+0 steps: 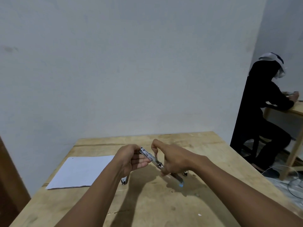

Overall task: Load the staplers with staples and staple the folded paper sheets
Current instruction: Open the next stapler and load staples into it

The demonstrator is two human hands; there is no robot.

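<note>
Head view: stapler (151,157) slants from far-left to near-right.

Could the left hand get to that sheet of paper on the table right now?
Probably, but not straight away. The paper lies flat on the table just left of the left hand, with nothing between them. That hand is busy holding the stapler with the right hand, so it would have to let go first.

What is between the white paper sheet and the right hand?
In the head view, the left hand and the open metal stapler both hands hold lie between paper sheet and right hand.
</note>
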